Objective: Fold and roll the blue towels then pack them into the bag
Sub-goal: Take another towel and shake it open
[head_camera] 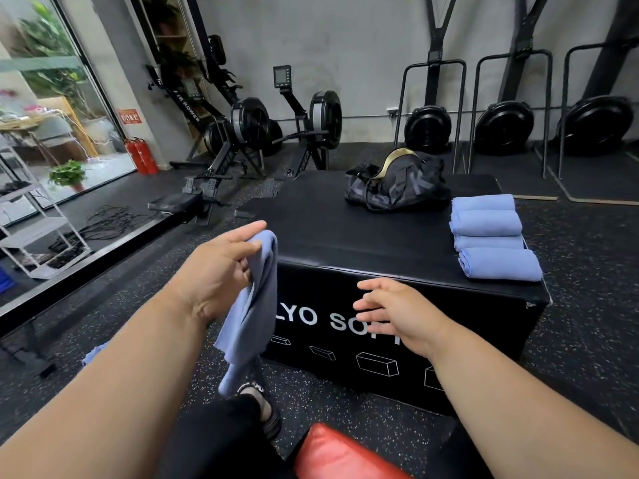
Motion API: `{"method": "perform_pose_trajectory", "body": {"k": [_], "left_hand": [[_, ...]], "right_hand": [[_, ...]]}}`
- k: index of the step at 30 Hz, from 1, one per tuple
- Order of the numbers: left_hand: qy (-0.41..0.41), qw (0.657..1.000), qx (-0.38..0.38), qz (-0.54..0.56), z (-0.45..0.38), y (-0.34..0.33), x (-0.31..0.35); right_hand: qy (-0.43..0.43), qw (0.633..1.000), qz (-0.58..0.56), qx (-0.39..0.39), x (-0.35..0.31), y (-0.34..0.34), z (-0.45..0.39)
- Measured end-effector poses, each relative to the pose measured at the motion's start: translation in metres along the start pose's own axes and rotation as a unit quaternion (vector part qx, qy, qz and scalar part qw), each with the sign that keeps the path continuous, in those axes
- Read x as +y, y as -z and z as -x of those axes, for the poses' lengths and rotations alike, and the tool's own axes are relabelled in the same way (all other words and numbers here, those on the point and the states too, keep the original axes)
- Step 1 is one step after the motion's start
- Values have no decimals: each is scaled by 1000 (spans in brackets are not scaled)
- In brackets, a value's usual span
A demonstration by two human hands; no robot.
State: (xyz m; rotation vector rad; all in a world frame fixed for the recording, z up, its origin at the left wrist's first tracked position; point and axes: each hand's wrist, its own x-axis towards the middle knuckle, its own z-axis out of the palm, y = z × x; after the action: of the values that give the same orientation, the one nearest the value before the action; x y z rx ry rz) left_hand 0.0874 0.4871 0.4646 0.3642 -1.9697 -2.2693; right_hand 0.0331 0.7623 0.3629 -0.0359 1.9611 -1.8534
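From the head view, the left hand [221,267] pinches a limp, unfolded blue cloth towel [250,316] hanging beside the black padded plyo box [345,233]; the right hand [397,312] reaches toward it, fingers spread and empty. Four rolled blue towels [491,236] sit at the box's right edge, near the black fabric bag [397,184]. Best catch a second corner and spread the towel flat on the box before folding.

Black padded box on the gym floor, carrying towels and a bag.

The black box [397,243] stands on the speckled dark floor [587,323]. On its top, along the right edge, four rolled blue towels [491,236] lie side by side, touching each other. Behind them, near the far edge, sits a black bag [397,188], its top open. White letters mark the front wall of the box.
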Motion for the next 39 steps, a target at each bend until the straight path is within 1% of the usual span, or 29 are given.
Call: {"method": "perform_pose_trajectory", "body": {"k": [5, 9, 11, 13, 15, 17, 19, 22, 24, 26, 28, 30, 32, 34, 37, 39], "left_hand": [[-40, 999, -9, 16, 5, 7, 25], [-62, 996, -24, 56, 17, -1, 37], [-65, 995, -42, 67, 22, -7, 40], [-61, 994, -55, 68, 24, -12, 41], [-55, 994, -67, 70, 26, -18, 40], [-52, 993, -77, 74, 27, -21, 38], [-49, 993, -81, 74, 26, -22, 36], [-47, 994, -80, 58, 25, -20, 34], [-45, 996, -68, 40, 23, -16, 32], [-43, 999, -28, -2, 18, -9, 28], [-36, 997, 22, -62, 11, 2, 23], [-18, 994, 62, -92, 6, 12, 17], [-3, 991, 88, -103, 2, 19, 9], [-6, 988, 100, -119, -2, 22, 3], [-46, 974, 112, -193, -8, 23, -3], [-78, 965, 116, -220, -9, 21, -3]], "right_hand": [[-31, 999, 30, -32, 8, -9, 0], [-70, 995, 41, -64, 15, -11, -1], [-88, 992, 27, -90, 19, -12, -1], [-78, 990, -34, -109, 22, -15, -1], [-38, 988, -119, -94, 23, -16, -3], [4, 986, -156, -63, 20, -15, -7], [13, 987, -154, -37, 16, -11, -10], [-7, 992, -130, -1, 15, -5, -13], [-3, 995, -87, 39, 15, 0, -15], [22, 994, -50, 94, 13, 10, -15], [57, 989, -43, 133, 7, 23, -13], [97, 982, -64, 147, 0, 34, -9], [127, 977, -91, 145, -7, 42, -6], [148, 974, -113, 132, -13, 46, -4], [170, 969, -148, 104, -18, 48, 0], [181, 965, -175, 70, -21, 47, 4]]}}
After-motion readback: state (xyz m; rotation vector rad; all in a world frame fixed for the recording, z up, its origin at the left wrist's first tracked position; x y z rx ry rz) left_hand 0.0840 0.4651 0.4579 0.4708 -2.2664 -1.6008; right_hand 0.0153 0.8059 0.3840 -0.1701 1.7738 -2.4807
